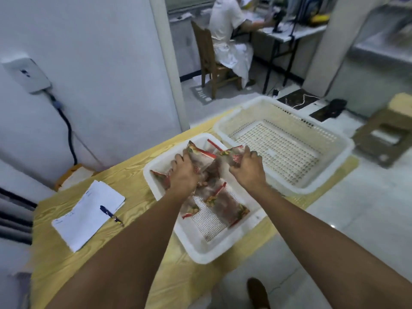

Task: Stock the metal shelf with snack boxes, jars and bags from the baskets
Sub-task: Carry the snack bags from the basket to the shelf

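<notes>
While both arms stretch out over the wooden table (66, 253), I can see the left hand (182, 172) and the right hand (247, 166) down inside the near basket (196, 248), a white perforated one standing on the table. The left hand has its fingers curled round a snack bag (200, 156) with a red strip along its top; the bag's upper end sticks up past the knuckles. Just beside it, the right hand clenches a second snack bag (234, 153) the same way, fingers folded over the crumpled film. Both held bags are over the far half of the basket. Loose bags (227, 206) lie flat on the basket floor nearer to me, by the wrists. The far basket (289, 134), larger and also white, sits just beyond; its rim touches or nearly touches the near one — from here I cannot tell which. To the left, a sheaf of papers (89, 210) lies on the table with a pen (107, 211) across its edge. Farther back, a person in white (227, 34) sits on a wooden chair (207, 59) at a desk.
</notes>
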